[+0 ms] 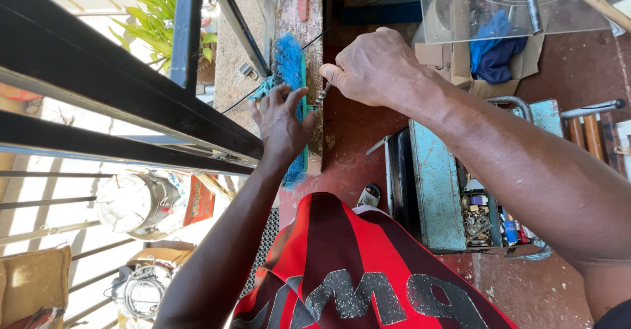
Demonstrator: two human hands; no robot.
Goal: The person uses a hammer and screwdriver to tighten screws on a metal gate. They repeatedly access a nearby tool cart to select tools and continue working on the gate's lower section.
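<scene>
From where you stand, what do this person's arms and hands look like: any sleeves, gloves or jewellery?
Both arms are bare to the frame's edge, with no sleeves showing. The left hand and right hand wear no gloves, rings or watch. Below them shows a red and dark striped shirt with grey lettering.

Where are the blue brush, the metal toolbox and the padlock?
blue brush (287,59), head view, on its upper bristles.
metal toolbox (437,184), head view, on its open blue lid.
padlock (249,72), head view, on its body.
</scene>
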